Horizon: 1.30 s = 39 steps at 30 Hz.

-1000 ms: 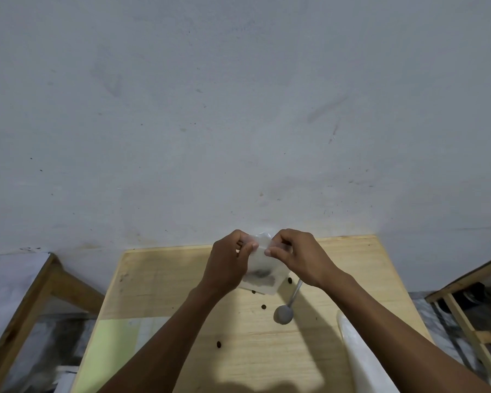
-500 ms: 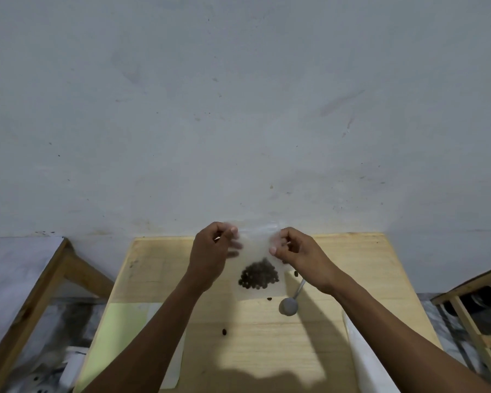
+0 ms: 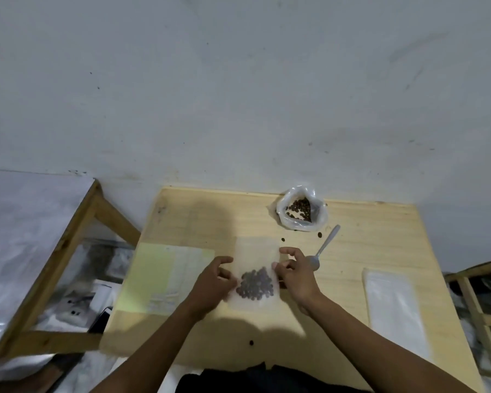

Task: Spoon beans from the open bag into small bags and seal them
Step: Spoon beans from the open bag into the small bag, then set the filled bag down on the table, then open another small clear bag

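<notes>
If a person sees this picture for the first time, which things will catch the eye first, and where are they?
In the middle of the table lies a small clear bag with a dark heap of beans in its lower part, and the left hand and right hand are at its two sides. At the far edge stands the open bag of beans, with a spoon just in front of it.

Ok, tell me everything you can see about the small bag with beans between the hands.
The small bag is a clear, slightly frosted plastic pouch lying flat on the wooden table, long side pointing away from the person. A loose heap of dark beans sits in its nearer half; the far half looks empty. The left hand and right hand touch its side edges. Whether it is sealed cannot be told.
</notes>
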Each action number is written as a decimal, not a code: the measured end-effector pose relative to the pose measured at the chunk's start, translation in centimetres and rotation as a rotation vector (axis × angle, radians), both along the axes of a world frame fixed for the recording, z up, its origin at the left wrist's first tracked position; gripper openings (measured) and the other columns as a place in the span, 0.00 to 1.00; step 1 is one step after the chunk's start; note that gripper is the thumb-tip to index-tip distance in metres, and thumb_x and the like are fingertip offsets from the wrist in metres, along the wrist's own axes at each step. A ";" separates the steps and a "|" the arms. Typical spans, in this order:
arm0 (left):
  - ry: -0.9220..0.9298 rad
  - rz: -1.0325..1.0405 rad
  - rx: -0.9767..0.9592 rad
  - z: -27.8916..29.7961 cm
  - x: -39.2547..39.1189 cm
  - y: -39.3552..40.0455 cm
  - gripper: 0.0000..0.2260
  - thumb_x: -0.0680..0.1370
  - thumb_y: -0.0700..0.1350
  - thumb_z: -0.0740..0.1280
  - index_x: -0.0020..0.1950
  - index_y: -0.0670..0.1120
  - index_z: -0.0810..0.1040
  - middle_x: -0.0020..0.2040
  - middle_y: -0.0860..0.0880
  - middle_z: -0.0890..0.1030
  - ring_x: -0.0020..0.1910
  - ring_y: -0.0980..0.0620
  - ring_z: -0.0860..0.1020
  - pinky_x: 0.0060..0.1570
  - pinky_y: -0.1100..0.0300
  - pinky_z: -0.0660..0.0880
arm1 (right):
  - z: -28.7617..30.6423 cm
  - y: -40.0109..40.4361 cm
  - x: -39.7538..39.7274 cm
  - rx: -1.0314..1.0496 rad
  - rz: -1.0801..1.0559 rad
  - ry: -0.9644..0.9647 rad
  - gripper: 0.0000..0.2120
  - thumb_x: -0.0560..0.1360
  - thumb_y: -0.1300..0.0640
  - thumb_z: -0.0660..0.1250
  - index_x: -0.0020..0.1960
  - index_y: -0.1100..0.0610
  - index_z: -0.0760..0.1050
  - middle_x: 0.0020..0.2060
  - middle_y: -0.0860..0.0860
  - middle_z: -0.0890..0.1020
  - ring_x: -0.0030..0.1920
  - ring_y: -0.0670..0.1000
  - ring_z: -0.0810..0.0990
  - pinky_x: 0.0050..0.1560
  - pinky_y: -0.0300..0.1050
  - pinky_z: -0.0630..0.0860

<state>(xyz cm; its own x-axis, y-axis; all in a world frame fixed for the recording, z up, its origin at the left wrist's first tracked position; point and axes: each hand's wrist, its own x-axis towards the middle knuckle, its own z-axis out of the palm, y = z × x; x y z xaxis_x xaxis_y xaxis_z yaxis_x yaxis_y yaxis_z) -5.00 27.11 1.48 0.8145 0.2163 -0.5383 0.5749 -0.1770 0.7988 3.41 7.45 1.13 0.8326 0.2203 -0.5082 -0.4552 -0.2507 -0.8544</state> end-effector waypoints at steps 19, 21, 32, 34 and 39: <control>0.030 -0.208 0.587 -2.9 -3.3 0.5 0.23 0.77 0.46 0.67 0.71 0.46 0.67 0.63 0.43 0.69 0.62 0.42 0.71 0.59 0.52 0.70 | -2.0 1.7 -5.7 -0.479 0.395 -0.165 0.37 0.74 0.47 0.69 0.77 0.51 0.55 0.53 0.56 0.80 0.51 0.57 0.79 0.46 0.44 0.70; -0.026 -0.204 0.562 -2.0 -2.5 0.3 0.21 0.78 0.46 0.66 0.70 0.47 0.67 0.64 0.44 0.69 0.62 0.43 0.70 0.59 0.51 0.71 | -1.5 0.9 -5.5 -0.477 0.326 -0.192 0.34 0.76 0.47 0.68 0.76 0.52 0.57 0.52 0.58 0.80 0.51 0.58 0.79 0.47 0.42 0.67; -0.112 -0.361 0.185 1.0 6.7 -12.0 0.12 0.77 0.45 0.67 0.59 0.47 0.75 0.51 0.48 0.80 0.47 0.51 0.78 0.42 0.63 0.72 | 1.1 -14.2 -2.5 -0.679 -0.113 -0.193 0.23 0.78 0.52 0.66 0.71 0.55 0.68 0.51 0.55 0.79 0.49 0.54 0.78 0.48 0.44 0.73; -0.052 -0.392 0.097 0.9 7.9 -15.6 0.12 0.76 0.45 0.66 0.59 0.44 0.75 0.52 0.46 0.81 0.44 0.52 0.77 0.40 0.62 0.73 | 1.0 -17.6 -2.1 -0.728 -0.150 -0.186 0.23 0.78 0.53 0.66 0.71 0.57 0.68 0.58 0.59 0.77 0.54 0.57 0.78 0.52 0.46 0.74; 0.199 -0.399 -0.099 0.2 9.0 -23.3 0.23 0.77 0.46 0.67 0.71 0.43 0.68 0.45 0.50 0.79 0.43 0.50 0.78 0.45 0.57 0.76 | 0.2 -23.4 -1.8 -0.892 -0.102 -0.048 0.27 0.79 0.50 0.63 0.75 0.55 0.62 0.67 0.60 0.68 0.66 0.63 0.68 0.62 0.54 0.70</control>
<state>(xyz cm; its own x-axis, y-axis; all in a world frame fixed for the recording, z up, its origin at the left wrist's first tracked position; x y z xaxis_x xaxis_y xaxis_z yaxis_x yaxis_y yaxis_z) 4.00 3.85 1.67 0.7020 -0.1537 -0.6954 0.6214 -0.3447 0.7035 1.62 -15.98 1.37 0.8511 -0.3161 -0.4192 -0.4806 -0.7904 -0.3799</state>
